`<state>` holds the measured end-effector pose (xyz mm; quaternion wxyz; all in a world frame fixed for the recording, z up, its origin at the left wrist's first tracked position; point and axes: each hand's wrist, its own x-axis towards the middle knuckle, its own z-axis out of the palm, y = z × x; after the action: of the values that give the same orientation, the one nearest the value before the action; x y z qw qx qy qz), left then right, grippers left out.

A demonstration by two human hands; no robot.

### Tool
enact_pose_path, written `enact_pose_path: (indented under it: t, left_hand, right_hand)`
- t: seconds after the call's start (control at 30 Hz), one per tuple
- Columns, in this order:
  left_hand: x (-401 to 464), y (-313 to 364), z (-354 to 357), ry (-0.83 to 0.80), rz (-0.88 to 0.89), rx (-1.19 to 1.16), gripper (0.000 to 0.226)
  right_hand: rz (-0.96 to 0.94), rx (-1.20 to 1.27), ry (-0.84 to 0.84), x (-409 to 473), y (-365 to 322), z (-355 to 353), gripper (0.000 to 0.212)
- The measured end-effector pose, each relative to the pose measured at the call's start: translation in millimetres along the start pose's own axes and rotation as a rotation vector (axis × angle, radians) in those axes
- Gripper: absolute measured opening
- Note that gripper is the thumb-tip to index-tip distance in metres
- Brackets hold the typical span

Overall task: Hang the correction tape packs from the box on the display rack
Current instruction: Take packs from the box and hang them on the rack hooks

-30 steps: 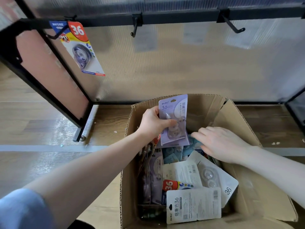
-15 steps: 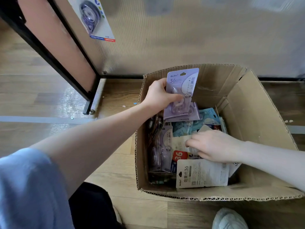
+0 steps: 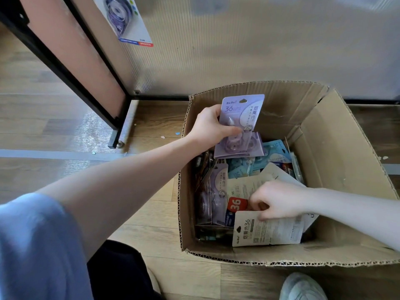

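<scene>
Left hand (image 3: 208,126) gripping purple pack (image 3: 240,124) upright, hang-hole end pointing up toward rack; right hand (image 3: 279,201) pinching beige pack (image 3: 268,231) lying flat in box (image 3: 346,169).

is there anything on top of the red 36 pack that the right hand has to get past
Yes. The red 36 pack is mostly buried: a beige pack overlaps its top edge and a face-down pack covers its lower part. The right hand is digging between these, its grip on one not clear.
</scene>
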<state>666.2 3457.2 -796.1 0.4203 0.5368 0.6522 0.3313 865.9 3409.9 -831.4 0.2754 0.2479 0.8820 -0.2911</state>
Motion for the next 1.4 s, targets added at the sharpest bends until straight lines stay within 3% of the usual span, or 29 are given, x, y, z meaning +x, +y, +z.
enact_pose_path:
  t: [0.1,0.33,0.37,0.47,0.6,0.8,0.93,1.07,1.3,1.4]
  left_hand:
    - [0.8,-0.4,-0.4,0.010,0.002,0.005,0.039]
    - [1.7,-1.0,-1.2,0.025,0.005,0.005,0.038]
    - [2.2,-1.4,-1.1,0.024,0.006,0.006,0.038]
    - [3.0,-2.2,-1.4,0.028,0.005,0.010,0.037]
    - [4.1,-3.8,-1.5,0.019,0.016,0.015,0.039]
    - [4.4,-3.5,-2.5,0.025,0.015,0.005,0.039]
    - [3.8,-2.7,-2.0,0.035,0.019,-0.013,0.038]
    - [3.5,-1.8,-2.7,0.039,0.008,-0.008,0.039]
    - [2.3,0.7,-3.6,0.042,-0.001,-0.003,0.033]
    - [2.1,0.1,-3.6,0.032,0.001,-0.003,0.031]
  right_hand:
    - [0.029,0.079,0.077,-3.6,0.6,-10.5,0.021]
    - [0.167,0.440,0.327,-10.1,11.1,-34.0,0.013]
    - [0.179,0.495,0.345,-10.5,11.4,-35.4,0.005]
    - [0.220,0.647,0.353,-11.3,9.8,-35.8,0.024]
    - [0.210,0.762,0.376,-6.8,2.5,-28.6,0.014]
    - [0.208,0.702,0.483,-6.4,2.0,-35.6,0.011]
    - [0.182,0.452,0.594,-14.0,6.3,-47.7,0.032]
    - [0.236,0.221,0.497,-14.1,8.7,-35.5,0.027]
    - [0.276,0.397,0.341,3.7,10.8,8.1,0.029]
    - [0.331,0.427,0.304,7.1,15.3,16.7,0.047]
